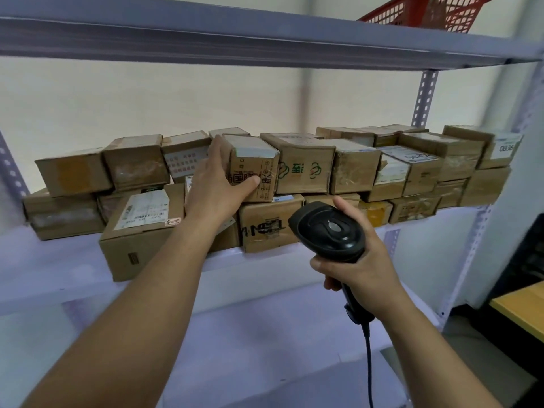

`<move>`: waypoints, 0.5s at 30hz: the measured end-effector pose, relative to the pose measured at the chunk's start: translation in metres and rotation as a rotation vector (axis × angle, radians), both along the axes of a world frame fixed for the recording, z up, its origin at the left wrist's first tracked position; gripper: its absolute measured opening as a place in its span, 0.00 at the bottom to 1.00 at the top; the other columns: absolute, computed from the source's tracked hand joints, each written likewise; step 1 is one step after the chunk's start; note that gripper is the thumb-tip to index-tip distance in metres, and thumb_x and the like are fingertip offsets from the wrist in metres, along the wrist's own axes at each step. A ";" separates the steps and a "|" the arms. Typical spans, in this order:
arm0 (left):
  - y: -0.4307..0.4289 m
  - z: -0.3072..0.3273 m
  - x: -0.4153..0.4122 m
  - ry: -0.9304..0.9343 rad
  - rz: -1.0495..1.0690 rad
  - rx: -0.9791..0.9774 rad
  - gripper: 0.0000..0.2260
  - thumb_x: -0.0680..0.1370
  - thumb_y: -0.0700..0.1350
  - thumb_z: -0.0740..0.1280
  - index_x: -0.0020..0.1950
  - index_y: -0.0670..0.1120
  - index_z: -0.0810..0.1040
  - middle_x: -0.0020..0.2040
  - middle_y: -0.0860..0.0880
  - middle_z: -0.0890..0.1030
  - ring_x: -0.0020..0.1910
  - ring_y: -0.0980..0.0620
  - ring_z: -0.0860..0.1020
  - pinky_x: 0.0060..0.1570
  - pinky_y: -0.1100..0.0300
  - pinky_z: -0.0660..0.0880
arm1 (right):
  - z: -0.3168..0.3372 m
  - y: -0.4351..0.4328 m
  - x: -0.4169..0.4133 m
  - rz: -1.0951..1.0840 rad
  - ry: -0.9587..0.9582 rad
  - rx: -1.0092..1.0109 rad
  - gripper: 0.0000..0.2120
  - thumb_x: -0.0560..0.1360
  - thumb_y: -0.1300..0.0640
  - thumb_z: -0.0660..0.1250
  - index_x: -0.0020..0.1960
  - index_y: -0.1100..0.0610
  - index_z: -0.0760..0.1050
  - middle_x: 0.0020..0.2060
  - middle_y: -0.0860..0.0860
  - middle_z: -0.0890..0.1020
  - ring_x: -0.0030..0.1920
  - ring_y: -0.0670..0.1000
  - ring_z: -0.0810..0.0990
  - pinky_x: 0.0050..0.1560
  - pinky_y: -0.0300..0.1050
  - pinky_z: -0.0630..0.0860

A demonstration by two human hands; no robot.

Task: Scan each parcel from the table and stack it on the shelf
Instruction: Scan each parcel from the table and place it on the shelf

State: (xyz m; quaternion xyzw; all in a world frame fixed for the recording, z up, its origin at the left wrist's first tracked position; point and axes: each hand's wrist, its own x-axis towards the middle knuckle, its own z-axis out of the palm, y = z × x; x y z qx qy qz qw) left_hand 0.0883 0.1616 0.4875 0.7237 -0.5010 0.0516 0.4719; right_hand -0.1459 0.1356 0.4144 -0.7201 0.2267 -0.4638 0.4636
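Note:
My left hand (pixel 217 184) grips a small brown cardboard parcel (pixel 254 163) with printed characters, thumb across its front and fingers along its left side. The parcel sits in the upper row of the stack on the grey shelf (pixel 259 262). My right hand (pixel 357 266) holds a black barcode scanner (pixel 331 231) by its handle, lower and to the right of the parcel, with its head facing the boxes. The scanner's cable hangs down below my wrist.
Several brown parcels fill the shelf in two rows, from the far left (pixel 70 172) to the right end (pixel 488 148). A red plastic basket (pixel 435 10) stands on the shelf above. A yellow table corner (pixel 521 304) shows at the right edge.

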 end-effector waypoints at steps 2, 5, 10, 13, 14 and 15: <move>0.005 -0.008 -0.003 -0.065 0.081 -0.103 0.40 0.74 0.55 0.71 0.78 0.49 0.53 0.76 0.47 0.61 0.75 0.48 0.57 0.70 0.51 0.59 | -0.003 0.004 -0.001 -0.021 -0.005 0.003 0.44 0.66 0.72 0.76 0.68 0.35 0.66 0.56 0.43 0.77 0.30 0.54 0.81 0.32 0.49 0.80; 0.012 -0.031 -0.012 -0.094 0.074 -0.310 0.34 0.72 0.54 0.71 0.74 0.44 0.63 0.70 0.42 0.66 0.71 0.44 0.64 0.67 0.52 0.63 | -0.007 0.013 -0.005 -0.063 -0.013 0.015 0.44 0.66 0.72 0.75 0.67 0.35 0.66 0.57 0.42 0.76 0.31 0.51 0.81 0.31 0.45 0.80; 0.019 -0.086 -0.049 -0.027 -0.115 -0.411 0.26 0.72 0.50 0.69 0.67 0.43 0.71 0.61 0.43 0.72 0.60 0.44 0.73 0.57 0.52 0.72 | -0.020 0.028 -0.018 -0.168 -0.011 0.038 0.44 0.66 0.72 0.75 0.68 0.35 0.65 0.60 0.44 0.75 0.32 0.47 0.81 0.32 0.44 0.79; 0.018 -0.125 -0.080 0.047 -0.247 -0.283 0.24 0.73 0.50 0.70 0.67 0.45 0.71 0.61 0.45 0.73 0.60 0.47 0.73 0.57 0.53 0.73 | -0.031 0.039 -0.032 -0.245 -0.005 0.087 0.44 0.66 0.72 0.75 0.70 0.37 0.65 0.60 0.45 0.75 0.33 0.50 0.82 0.33 0.45 0.79; 0.016 -0.138 -0.089 0.047 -0.290 -0.228 0.24 0.73 0.49 0.71 0.67 0.45 0.71 0.62 0.46 0.74 0.60 0.47 0.73 0.57 0.51 0.73 | -0.035 0.042 -0.038 -0.271 -0.008 0.106 0.44 0.66 0.72 0.75 0.71 0.39 0.65 0.60 0.45 0.75 0.33 0.50 0.82 0.33 0.46 0.80; 0.014 -0.150 -0.098 0.036 -0.330 -0.176 0.24 0.73 0.48 0.72 0.67 0.46 0.72 0.62 0.47 0.74 0.61 0.47 0.73 0.58 0.49 0.74 | -0.040 0.046 -0.045 -0.298 -0.014 0.124 0.44 0.66 0.73 0.75 0.71 0.39 0.65 0.61 0.47 0.75 0.32 0.50 0.81 0.33 0.47 0.80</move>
